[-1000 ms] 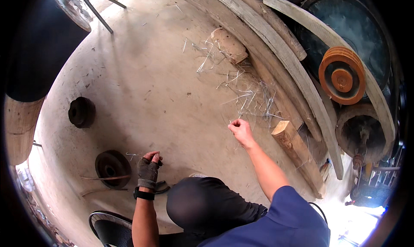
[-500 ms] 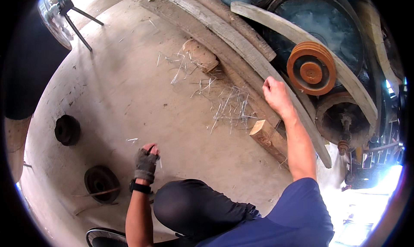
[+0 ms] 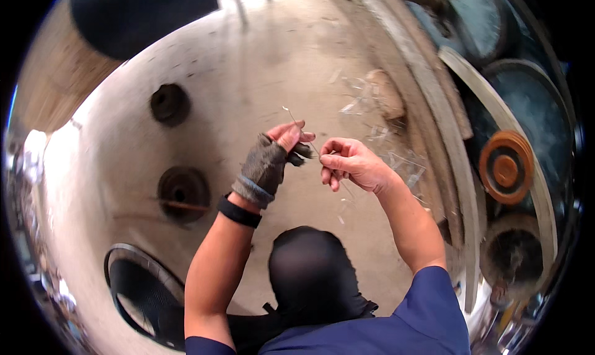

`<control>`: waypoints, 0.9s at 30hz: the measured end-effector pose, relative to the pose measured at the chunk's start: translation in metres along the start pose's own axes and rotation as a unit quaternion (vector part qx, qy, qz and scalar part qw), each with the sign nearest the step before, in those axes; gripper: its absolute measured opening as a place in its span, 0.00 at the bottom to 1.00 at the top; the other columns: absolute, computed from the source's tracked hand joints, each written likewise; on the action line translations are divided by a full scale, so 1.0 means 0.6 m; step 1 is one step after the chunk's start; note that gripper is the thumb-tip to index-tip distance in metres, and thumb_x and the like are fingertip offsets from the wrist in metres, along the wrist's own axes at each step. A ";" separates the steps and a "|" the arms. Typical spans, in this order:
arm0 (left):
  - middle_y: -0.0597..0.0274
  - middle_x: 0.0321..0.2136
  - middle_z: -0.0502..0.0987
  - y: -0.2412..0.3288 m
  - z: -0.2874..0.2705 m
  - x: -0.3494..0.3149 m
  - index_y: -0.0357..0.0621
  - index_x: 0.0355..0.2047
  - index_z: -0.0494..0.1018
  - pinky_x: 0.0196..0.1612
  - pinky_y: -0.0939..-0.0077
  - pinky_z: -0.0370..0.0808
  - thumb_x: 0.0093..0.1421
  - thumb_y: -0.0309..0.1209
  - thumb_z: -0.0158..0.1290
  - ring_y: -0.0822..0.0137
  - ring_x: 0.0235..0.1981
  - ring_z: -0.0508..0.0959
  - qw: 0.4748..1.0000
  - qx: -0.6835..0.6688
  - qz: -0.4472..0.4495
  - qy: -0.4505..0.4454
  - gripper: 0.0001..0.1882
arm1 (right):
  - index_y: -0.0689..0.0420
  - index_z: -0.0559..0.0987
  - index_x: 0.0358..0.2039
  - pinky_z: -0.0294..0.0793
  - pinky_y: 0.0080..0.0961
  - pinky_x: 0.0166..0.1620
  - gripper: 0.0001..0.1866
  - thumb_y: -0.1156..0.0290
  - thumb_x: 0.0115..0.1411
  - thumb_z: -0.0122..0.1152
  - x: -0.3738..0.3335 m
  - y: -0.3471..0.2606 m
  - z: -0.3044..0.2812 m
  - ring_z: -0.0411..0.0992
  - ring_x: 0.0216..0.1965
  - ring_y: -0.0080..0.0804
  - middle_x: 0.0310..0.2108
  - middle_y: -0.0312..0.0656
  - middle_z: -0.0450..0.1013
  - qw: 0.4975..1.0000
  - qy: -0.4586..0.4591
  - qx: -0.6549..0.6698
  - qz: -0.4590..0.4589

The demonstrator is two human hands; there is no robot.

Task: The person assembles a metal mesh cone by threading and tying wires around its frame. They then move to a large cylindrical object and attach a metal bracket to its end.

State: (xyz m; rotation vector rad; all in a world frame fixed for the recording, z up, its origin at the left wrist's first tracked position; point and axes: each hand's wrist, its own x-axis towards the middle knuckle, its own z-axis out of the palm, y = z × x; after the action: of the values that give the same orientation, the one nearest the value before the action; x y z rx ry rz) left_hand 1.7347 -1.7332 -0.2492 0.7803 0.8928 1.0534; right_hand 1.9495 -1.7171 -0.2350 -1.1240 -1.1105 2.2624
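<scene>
A thin piece of wire (image 3: 314, 146) runs between my two hands in front of me. My left hand (image 3: 268, 158), in a grey fingerless glove with a black band at the wrist, is closed on the wire's upper part, its bare thumb and fingertips showing. One end of the wire sticks out beyond those fingers. My bare right hand (image 3: 354, 164) pinches the wire between thumb and fingers, close beside the left. Loose wire pieces (image 3: 406, 169) lie scattered on the floor past my right hand, blurred by motion.
Long wooden planks (image 3: 427, 76) lie along the right side, next to a wood block (image 3: 387, 94). Beyond are an orange grooved pulley (image 3: 507, 167) and a curved beam (image 3: 489, 97). Two dark round parts, one small (image 3: 170, 104) and one larger (image 3: 193, 184), lie left; a black mesh object (image 3: 139, 287) stands lower left.
My right hand has come from above the planks to the middle, beside my left hand. The left hand has risen, and both now hold the wire. The view has shifted.
</scene>
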 end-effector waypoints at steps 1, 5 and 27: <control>0.60 0.37 0.79 0.025 -0.034 -0.021 0.37 0.51 0.71 0.37 0.79 0.71 0.64 0.41 0.50 0.74 0.33 0.75 1.000 0.021 -0.002 0.022 0.22 | 0.59 0.72 0.37 0.72 0.18 0.27 0.10 0.66 0.62 0.58 0.027 -0.001 0.033 0.73 0.21 0.23 0.24 0.41 0.76 0.999 -0.034 -0.011 0.006; 0.63 0.36 0.77 0.080 -0.172 -0.138 0.39 0.47 0.72 0.35 0.82 0.72 0.65 0.35 0.50 0.75 0.33 0.74 0.975 0.001 0.102 0.195 0.14 | 0.61 0.73 0.40 0.73 0.19 0.32 0.14 0.66 0.59 0.62 0.101 -0.009 0.147 0.75 0.28 0.25 0.27 0.42 0.76 0.987 -0.160 -0.031 0.005; 0.63 0.29 0.76 0.247 -0.381 -0.701 0.37 0.42 0.73 0.30 0.78 0.73 0.65 0.33 0.49 0.71 0.25 0.76 0.909 0.001 0.278 0.312 0.12 | 0.59 0.75 0.34 0.68 0.19 0.28 0.14 0.60 0.67 0.50 0.114 0.024 0.618 0.66 0.23 0.18 0.18 0.30 0.65 0.855 -0.369 -0.364 0.001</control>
State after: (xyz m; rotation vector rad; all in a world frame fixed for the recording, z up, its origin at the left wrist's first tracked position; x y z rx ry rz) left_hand 1.3766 -2.0596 -0.1221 0.7221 1.2416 1.8736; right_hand 1.6138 -1.8631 -0.1435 -0.3925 -2.4051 2.3755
